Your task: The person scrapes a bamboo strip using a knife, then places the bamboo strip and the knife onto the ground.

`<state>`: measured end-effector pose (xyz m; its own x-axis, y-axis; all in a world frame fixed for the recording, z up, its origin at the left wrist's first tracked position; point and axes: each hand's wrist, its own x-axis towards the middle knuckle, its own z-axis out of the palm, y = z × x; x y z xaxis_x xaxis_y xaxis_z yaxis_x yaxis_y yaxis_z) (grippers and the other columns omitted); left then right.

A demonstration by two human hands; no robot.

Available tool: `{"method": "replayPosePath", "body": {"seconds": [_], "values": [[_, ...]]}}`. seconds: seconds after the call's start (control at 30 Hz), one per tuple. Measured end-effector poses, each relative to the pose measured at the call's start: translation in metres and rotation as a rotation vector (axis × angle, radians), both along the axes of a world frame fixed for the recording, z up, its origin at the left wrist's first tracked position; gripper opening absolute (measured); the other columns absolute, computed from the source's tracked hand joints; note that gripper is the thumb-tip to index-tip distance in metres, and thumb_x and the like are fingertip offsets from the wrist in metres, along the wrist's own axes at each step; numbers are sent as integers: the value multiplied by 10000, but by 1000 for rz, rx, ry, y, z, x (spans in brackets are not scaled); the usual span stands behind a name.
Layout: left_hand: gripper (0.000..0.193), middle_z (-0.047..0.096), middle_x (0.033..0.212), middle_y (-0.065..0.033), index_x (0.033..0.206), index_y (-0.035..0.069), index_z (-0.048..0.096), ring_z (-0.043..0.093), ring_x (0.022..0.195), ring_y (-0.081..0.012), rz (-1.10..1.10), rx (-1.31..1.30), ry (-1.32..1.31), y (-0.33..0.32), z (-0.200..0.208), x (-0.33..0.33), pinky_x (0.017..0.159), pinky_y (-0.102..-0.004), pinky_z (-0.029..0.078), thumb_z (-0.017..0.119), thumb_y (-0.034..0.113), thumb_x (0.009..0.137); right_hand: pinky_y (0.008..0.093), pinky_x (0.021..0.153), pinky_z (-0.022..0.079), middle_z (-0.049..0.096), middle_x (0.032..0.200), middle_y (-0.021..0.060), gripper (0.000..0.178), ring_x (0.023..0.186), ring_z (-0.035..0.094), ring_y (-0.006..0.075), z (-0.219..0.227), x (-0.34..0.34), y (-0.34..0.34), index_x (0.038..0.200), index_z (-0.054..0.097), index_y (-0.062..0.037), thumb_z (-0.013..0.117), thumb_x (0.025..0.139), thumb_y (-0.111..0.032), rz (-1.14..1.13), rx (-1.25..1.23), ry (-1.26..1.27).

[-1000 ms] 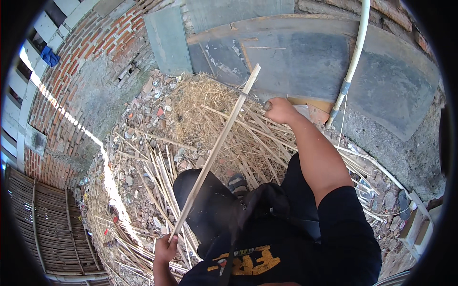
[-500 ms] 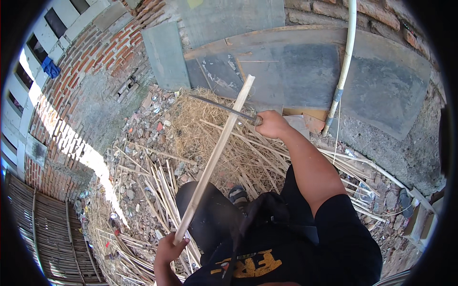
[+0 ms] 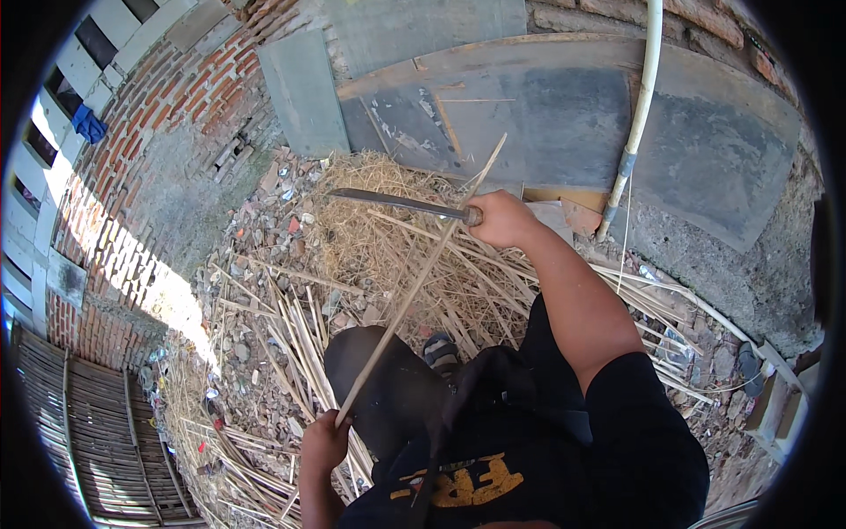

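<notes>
Head view: holds long pale strip (image 3: 394, 326), slanting seven to one o'clock, judged light, springy, best grasped at seven-o'clock end, there in closed left hand (image 3: 326, 438); grips knife (image 3: 397, 202) in tightly curled right hand (image 3: 500, 219) at two.

From my remote post I see the left hand (image 3: 325, 443) gripping the lower end of a long, pale strip (image 3: 402, 309) that slants up and to the right. The right hand (image 3: 506, 219) is closed round the handle (image 3: 474, 216) of a long knife (image 3: 414, 204), its blade (image 3: 366, 195) pointing left; knife and strip cross near the handle, whether touching I cannot tell. Straw (image 3: 359, 181) and loose strips (image 3: 299, 339) lie over rubble (image 3: 241, 352), and a pale pipe (image 3: 644, 97) stands before grey panels (image 3: 568, 119).
</notes>
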<state>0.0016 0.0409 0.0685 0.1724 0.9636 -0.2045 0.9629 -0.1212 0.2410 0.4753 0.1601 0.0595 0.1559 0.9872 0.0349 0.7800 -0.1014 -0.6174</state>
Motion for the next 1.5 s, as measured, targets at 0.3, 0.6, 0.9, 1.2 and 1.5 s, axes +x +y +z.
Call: {"method": "replayPosePath", "body": {"seconds": [0.3, 0.6, 0.9, 1.2, 1.5], "values": [[422, 639, 690, -250, 827, 3, 623, 652, 721, -482, 0, 42, -164, -3, -28, -14, 611, -523, 490, 651, 399, 970, 470, 834, 557, 725, 949, 146, 347, 932, 694, 350, 8, -14, -10, 1090, 749, -177, 691, 754, -243, 101, -2, -138], [365, 640, 690, -245, 875, 13, 620, 648, 707, -482, -19, 90, -156, -4, -33, -12, 604, -521, 486, 618, 358, 995, 483, 817, 553, 728, 945, 141, 335, 929, 696, 353, 6, -41, 0, 1074, 744, -165, 720, 764, -291, 308, -76, -264], [400, 590, 640, -244, 817, 3, 574, 607, 650, -480, -14, 22, -242, -5, -25, -13, 566, -507, 447, 621, 357, 995, 480, 822, 553, 732, 942, 160, 395, 929, 694, 368, 8, -17, -9, 1159, 721, -159, 726, 787, -291, -55, 70, -61], [390, 604, 663, -250, 775, 11, 575, 606, 674, -491, -26, 33, -180, -9, -32, -22, 578, -519, 455, 637, 334, 986, 468, 802, 559, 728, 922, 126, 307, 911, 704, 330, 21, -43, -12, 1067, 739, -193, 723, 769, -262, 274, -39, -276], [359, 596, 629, -239, 810, 11, 614, 615, 634, -470, -7, 16, -187, -17, -27, -37, 553, -500, 458, 642, 325, 982, 464, 847, 539, 715, 1005, 182, 357, 978, 674, 360, 2, 10, -1, 1082, 727, -110, 722, 773, -290, -7, -69, -70]]}}
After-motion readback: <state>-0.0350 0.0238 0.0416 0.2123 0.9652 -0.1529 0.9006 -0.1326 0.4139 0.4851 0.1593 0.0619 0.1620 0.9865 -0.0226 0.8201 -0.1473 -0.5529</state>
